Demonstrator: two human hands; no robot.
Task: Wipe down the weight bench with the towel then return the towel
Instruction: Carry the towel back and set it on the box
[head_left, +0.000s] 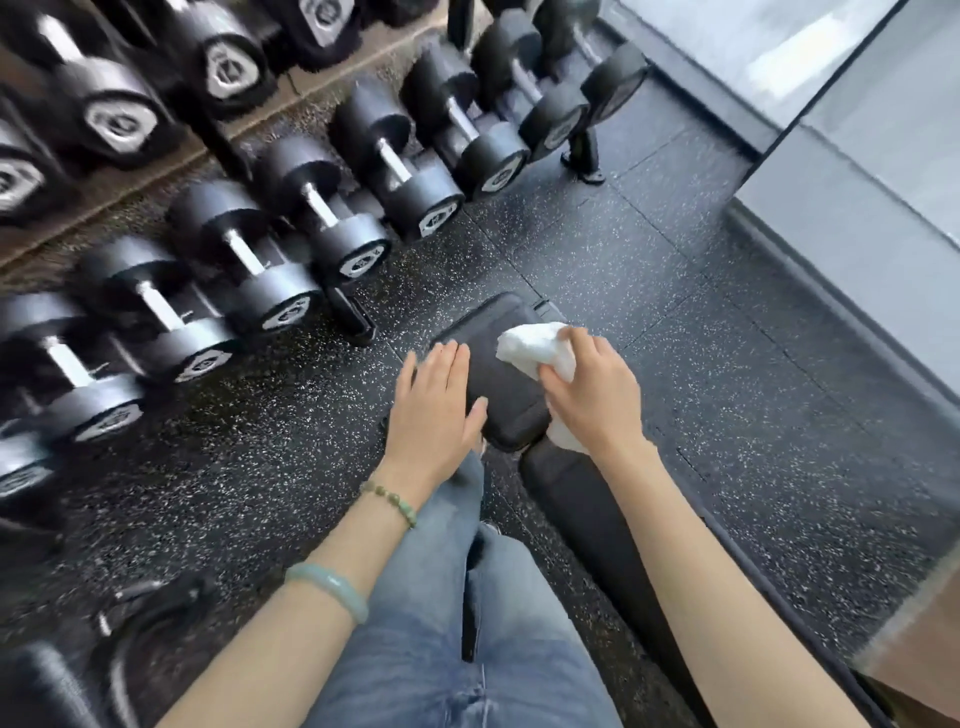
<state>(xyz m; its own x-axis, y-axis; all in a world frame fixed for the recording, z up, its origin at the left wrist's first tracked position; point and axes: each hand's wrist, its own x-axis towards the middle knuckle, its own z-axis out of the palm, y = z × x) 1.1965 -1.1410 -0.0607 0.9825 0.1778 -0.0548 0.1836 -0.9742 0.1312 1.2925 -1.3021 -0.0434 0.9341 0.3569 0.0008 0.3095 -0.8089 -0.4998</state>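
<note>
The towel (530, 345) lies bunched at the weight bench (498, 384) pad's right edge, right hand (592, 395) curled round it; soft and light, likely best held by a fistful. The left hand (434, 410) rests flat on the left edge, fingers (447, 358) straight, close together

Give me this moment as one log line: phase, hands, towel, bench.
phase: wiping | right hand: grips white towel on seat pad | left hand: flat on seat pad | towel return: not yet done
</note>
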